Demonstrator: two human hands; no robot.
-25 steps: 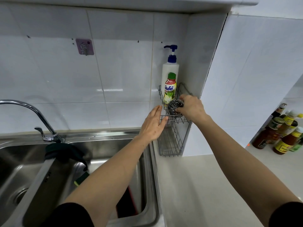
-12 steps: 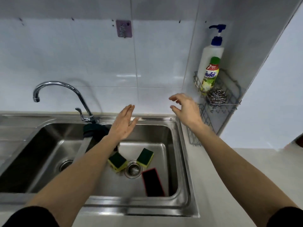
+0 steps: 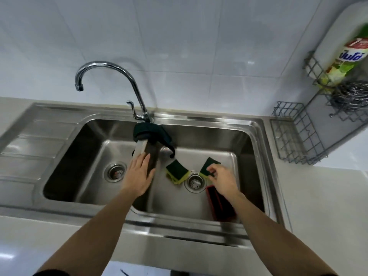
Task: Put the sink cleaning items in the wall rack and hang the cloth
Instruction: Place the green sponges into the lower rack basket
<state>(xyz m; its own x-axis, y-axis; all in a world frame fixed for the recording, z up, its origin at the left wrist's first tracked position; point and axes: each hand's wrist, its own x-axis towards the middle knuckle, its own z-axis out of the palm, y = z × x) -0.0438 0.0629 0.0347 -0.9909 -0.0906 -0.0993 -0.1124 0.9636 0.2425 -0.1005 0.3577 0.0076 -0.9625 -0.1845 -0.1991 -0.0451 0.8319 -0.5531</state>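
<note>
Rt hand [image 3: 223, 181] down in rt basin of stainless double sink [image 3: 256, 124], grip narrowed, fingertips [image 3: 210, 169] pinching edge of green-and-yellow sponge [image 3: 209, 165] nr drain; not lifted yet. Lt hand [image 3: 139, 176] open, flat on basin divider. Second green/yellow sponge [image 3: 176, 172] just beside, other side of drain. Red-edged dark block [image 3: 221, 204] against front wall, partly under rt forearm. Dark cloth [image 3: 153, 134] draped over divider below chrome tap [image 3: 111, 70]. Grey wire wall rack [image 3: 298, 134]: white soap bottle [image 3: 342, 48] + steel wool scourer [image 3: 352, 96] in upper tier. Risks: edge pinch likely weak, wet sponge could slip back; cloth could slide into basin.
</note>
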